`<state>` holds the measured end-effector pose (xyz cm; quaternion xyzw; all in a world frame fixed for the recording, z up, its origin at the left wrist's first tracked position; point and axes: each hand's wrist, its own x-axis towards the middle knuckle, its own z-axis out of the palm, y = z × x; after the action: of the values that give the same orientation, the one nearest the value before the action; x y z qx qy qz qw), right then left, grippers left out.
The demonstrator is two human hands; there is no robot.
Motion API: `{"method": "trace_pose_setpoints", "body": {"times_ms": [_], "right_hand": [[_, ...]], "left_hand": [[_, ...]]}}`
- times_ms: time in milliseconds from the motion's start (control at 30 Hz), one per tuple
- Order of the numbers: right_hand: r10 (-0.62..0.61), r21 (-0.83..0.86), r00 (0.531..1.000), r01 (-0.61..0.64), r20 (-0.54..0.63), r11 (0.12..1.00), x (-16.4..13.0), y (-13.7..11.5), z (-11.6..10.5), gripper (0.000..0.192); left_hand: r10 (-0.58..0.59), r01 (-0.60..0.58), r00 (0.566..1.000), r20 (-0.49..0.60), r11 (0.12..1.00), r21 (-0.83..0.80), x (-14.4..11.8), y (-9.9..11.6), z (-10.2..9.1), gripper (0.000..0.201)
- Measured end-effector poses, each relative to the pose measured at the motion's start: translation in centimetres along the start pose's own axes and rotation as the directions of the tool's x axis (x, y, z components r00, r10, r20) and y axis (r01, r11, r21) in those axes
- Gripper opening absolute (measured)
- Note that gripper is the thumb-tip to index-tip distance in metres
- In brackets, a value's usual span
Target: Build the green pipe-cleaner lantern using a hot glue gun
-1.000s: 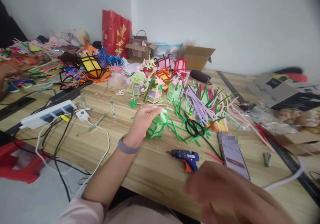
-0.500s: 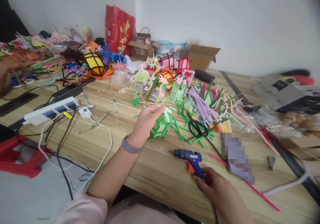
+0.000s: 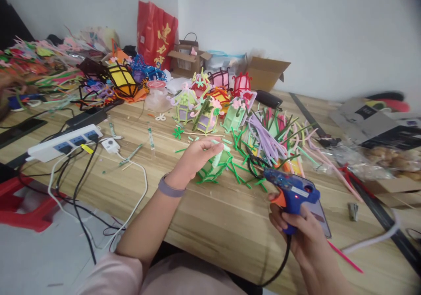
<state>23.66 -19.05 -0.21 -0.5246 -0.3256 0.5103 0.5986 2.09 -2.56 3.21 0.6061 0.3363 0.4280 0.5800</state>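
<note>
Blue glue gun (image 3: 292, 192) is lifted off the wooden surface (image 3: 210, 225), nozzle aimed left, your right hand (image 3: 296, 231) clenched round its handle. Green pipe-cleaner lantern (image 3: 215, 165) sits on the surface mid-table, your left hand (image 3: 194, 157) grasping its top. Loose pipe cleaners (image 3: 269, 141) lie just behind.

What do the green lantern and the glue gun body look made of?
Green lantern under the left hand: fuzzy pipe cleaners, matte, judging by the bristly bent stems. Glue gun in the right hand: apparently hard blue plastic, slightly glossy, with an orange trigger.
</note>
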Motion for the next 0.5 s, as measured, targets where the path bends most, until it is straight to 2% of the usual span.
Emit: {"method": "trace_pose_setpoints", "body": {"times_ms": [133, 300, 500], "right_hand": [[0.006, 0.063, 1.0, -0.008, 0.026, 0.998, 1.6, -1.0, 0.9, 0.025], [0.017, -0.042, 0.998, -0.015, 0.064, 0.999, 2.3, -1.2, 1.5, 0.024], [-0.006, -0.12, 1.0, 0.008, 0.019, 0.993, 1.8, -2.2, 2.5, 0.027]], "left_hand": [[0.008, -0.008, 0.998, 0.062, 1.0, -0.01, -0.2, 0.1, -0.3, 0.049], [0.011, -0.009, 0.996, 0.087, 1.0, -0.018, -0.4, 0.3, -0.4, 0.049], [0.036, -0.036, 0.994, 0.099, 0.999, -0.006, -0.3, 0.3, -0.4, 0.052]]}}
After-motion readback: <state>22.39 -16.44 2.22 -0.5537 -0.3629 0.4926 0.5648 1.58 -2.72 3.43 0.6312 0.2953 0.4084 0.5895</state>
